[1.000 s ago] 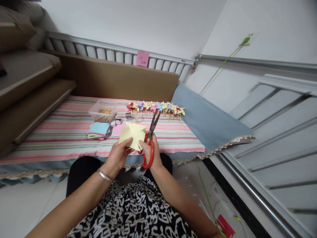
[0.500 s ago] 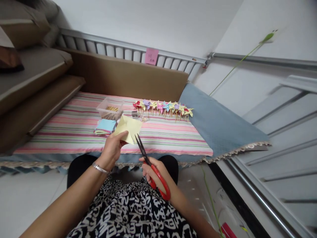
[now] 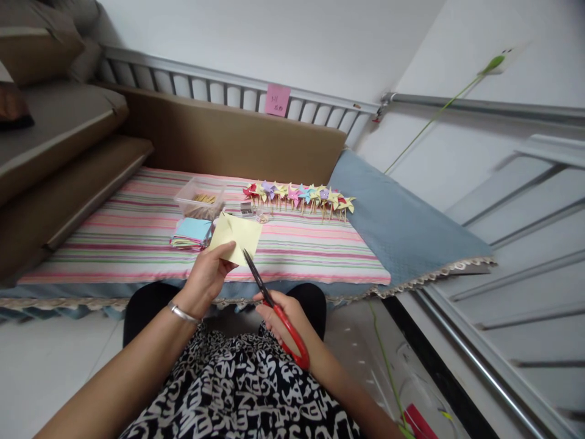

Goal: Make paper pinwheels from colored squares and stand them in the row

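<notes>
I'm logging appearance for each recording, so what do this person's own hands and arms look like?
Both the left hand and right hand are ungloved, and no sleeves show on the forearms. A silver-coloured bracelet circles the left wrist; none shows on the right. No cables or markings are visible.

The paper (image 3: 244, 230) is pale yellow and squarish, slit near its upper-left corner, held by one edge, tilted, in the left hand (image 3: 214, 268). The scissors (image 3: 256, 276), dark-bladed and red-handled, slant up leftward from the right hand (image 3: 284, 317), blades nearly together, tips overlapping the paper's lower part.
</notes>
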Available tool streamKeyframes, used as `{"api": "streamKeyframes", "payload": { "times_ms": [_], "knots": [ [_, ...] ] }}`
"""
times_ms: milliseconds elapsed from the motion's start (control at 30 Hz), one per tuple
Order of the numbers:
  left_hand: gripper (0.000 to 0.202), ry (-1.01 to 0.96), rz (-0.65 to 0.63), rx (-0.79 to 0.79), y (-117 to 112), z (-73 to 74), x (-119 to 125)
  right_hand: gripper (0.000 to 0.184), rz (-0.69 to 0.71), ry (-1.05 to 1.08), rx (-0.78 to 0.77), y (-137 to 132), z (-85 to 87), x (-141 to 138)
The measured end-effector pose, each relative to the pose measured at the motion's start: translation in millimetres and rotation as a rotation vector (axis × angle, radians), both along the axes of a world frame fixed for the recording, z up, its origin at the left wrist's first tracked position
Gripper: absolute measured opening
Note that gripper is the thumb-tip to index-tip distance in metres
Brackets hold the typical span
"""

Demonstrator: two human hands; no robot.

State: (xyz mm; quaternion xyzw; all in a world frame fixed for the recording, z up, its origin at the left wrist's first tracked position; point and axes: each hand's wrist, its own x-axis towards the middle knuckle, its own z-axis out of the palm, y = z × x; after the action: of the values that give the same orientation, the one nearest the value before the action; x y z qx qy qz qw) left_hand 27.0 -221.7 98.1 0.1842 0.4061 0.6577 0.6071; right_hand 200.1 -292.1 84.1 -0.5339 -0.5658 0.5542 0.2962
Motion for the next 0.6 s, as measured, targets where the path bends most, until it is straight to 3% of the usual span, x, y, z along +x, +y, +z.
{"api": "streamKeyframes", "payload": {
  "times_ms": [600],
  "knots": [
    [0.030, -0.004, 0.018, 0.029, -0.6, -2.8, 6.4, 0.028, -0.001, -0.022, 0.086, 6.0, -2.7, -2.6]
  ]
}}
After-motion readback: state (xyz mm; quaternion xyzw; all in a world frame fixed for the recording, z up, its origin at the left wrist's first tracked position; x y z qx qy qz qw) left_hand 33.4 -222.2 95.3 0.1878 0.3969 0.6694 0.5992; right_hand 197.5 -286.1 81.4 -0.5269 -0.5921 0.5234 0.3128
